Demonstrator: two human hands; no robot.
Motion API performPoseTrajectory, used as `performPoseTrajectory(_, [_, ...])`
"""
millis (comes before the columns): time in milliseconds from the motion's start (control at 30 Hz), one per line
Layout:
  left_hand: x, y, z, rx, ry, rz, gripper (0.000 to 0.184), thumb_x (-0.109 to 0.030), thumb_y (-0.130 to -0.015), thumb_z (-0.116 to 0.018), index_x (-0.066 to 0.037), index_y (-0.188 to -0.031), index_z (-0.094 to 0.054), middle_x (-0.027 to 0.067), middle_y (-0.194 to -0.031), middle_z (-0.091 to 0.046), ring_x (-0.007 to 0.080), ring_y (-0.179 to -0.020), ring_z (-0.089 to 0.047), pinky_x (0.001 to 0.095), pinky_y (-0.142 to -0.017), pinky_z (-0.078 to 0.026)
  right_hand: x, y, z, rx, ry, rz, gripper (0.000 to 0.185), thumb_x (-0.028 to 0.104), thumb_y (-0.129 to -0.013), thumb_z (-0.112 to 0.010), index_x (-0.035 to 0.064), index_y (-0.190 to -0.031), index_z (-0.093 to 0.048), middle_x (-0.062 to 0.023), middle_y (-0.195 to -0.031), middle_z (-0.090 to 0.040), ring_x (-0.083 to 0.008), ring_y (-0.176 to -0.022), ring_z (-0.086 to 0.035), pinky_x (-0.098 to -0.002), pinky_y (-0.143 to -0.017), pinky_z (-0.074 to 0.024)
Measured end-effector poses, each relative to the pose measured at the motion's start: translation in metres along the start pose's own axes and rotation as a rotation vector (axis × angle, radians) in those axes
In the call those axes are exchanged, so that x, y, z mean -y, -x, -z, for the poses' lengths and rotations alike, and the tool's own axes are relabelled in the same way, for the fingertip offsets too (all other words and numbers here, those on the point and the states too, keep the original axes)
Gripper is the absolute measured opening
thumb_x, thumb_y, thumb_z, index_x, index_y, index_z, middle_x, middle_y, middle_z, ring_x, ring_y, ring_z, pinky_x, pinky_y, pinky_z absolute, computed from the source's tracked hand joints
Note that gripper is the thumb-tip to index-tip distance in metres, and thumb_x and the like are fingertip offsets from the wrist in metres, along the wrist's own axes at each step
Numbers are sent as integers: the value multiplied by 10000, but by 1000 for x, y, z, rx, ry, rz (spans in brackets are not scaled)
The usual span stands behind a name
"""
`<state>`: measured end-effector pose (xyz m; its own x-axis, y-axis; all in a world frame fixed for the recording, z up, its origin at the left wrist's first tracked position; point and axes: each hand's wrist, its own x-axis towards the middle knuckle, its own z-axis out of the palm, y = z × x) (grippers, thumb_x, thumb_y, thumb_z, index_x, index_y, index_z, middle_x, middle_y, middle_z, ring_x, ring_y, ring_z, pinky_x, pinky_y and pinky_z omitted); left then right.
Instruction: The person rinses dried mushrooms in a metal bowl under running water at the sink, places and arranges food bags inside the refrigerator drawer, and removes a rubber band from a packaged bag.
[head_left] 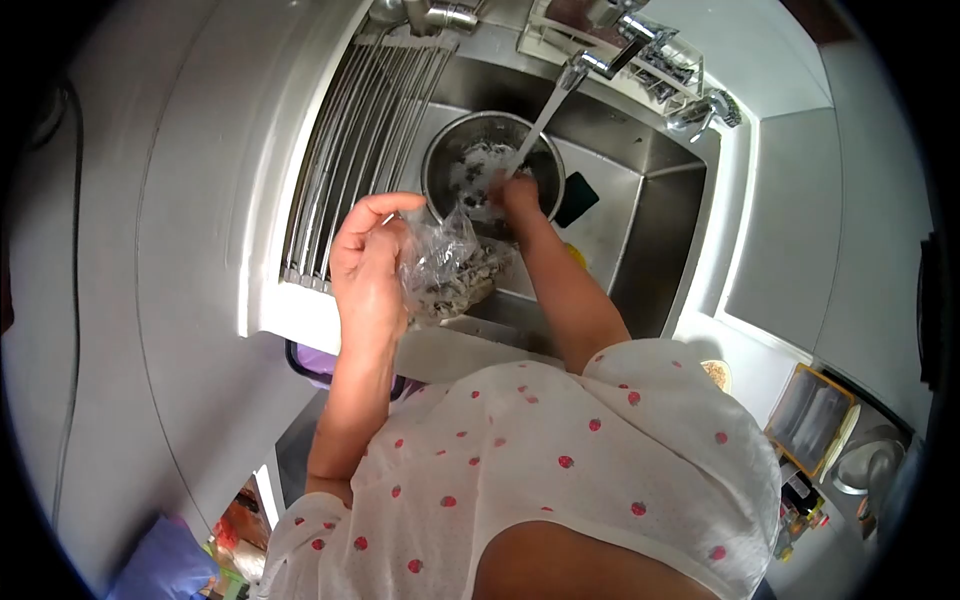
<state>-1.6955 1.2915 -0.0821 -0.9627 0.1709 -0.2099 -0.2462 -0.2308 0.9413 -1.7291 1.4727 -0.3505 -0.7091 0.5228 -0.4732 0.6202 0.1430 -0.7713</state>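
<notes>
My left hand (370,255) grips a clear plastic bag (455,265) by its side, index finger raised over the top. Greyish, dark-flecked pieces fill the bag's lower part; I cannot make out their kind. Below it in the sink, a round metal bowl (432,165) holds water, white froth and some dark bits. My right hand (516,195) reaches into the bowl's right side, beside the running stream. Its fingers are blurred and partly hidden by the water. The faucet (575,70) pours straight into the bowl.
The steel sink (625,215) surrounds the bowl. A metal drying rack (365,130) covers its left side. A dark green scouring pad (576,200) lies right of the bowl, and something yellow (575,254) sits near my right forearm. A wire caddy (680,85) stands behind the faucet.
</notes>
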Motion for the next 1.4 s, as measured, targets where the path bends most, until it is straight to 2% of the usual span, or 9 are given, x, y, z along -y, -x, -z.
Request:
performPoseTrajectory(67, [0,-1,0,38,5,-23,243,26,-792,-391,16,-926,-594,-81,-583,-370,0,-510,-270,166,-467,-190,17,-3,9,67,-876,-412,184,124,-866,-465,17,-942,-594,-121,-712,-595,-220,-610,-582,-305,-509,-457])
performPoseTrajectory(300, [-8,1,-3,57,46,-21,244,28,-795,-396,16,-933,-597,-81,-586,-384,-5,-508,-277,162,-466,-201,36,4,21,205,-977,-317,173,159,-859,-516,-8,-886,-552,-33,-580,-477,-143,-431,-406,-240,-378,-311])
performPoseTrajectory(367, [-9,2,-3,61,53,-38,240,26,-798,-399,15,-934,-597,-81,-588,-386,-5,-508,-281,160,-465,-204,44,6,27,412,-1194,-416,188,194,-850,-556,9,-825,-541,-22,-585,-456,-128,-418,-372,-234,-370,-286])
performPoseTrajectory(600, [-14,-8,-12,66,118,-20,199,-6,-785,-431,0,-906,-588,-71,-594,-369,10,-510,-296,166,-458,-203,117,28,36,195,-1075,-186,190,187,-827,-598,14,-890,-551,-33,-642,-505,-109,-460,-428,-218,-382,-314])
performPoseTrajectory(767, [-13,-25,-22,115,151,-15,192,-9,-790,-430,-6,-902,-586,-73,-575,-361,10,-481,-293,177,-411,-200,146,27,42,170,-960,177,394,41,-810,-546,15,-1196,-473,-96,-993,-572,-202,-894,-558,-299,-735,-448])
performPoseTrajectory(967, [-17,-38,-26,98,128,-21,193,-16,-790,-429,-5,-903,-585,-65,-574,-403,7,-465,-317,169,-405,-219,164,-12,19,-30,-768,442,546,76,-798,-567,32,-1302,-361,-128,-1311,-411,-202,-1126,-452,-297,-936,-343])
performPoseTrajectory(1100, [-20,-46,-22,67,172,-37,212,20,-799,-419,8,-915,-597,-72,-617,-419,-5,-517,-313,151,-458,-230,203,-10,28,-83,-424,458,627,72,-799,-553,17,-1349,-259,-164,-1375,-320,-229,-1206,-379,-298,-988,-285])
performPoseTrajectory(1167, [-20,-50,-19,50,181,-34,213,20,-800,-416,10,-915,-596,-69,-617,-422,-1,-515,-314,153,-457,-231,212,-21,20,-311,-301,656,659,-20,-715,-533,-11,-1314,-257,-253,-1216,-408,-382,-1138,-407,-389,-949,-326])
performPoseTrajectory(1400, [-22,-54,-6,-12,180,-52,224,29,-793,-399,18,-913,-589,-56,-605,-419,10,-521,-323,160,-466,-239,243,-21,11,-241,-315,600,742,-22,-688,-541,-20,-1335,-178,-270,-1256,-356,-398,-1167,-371,-402,-979,-298])
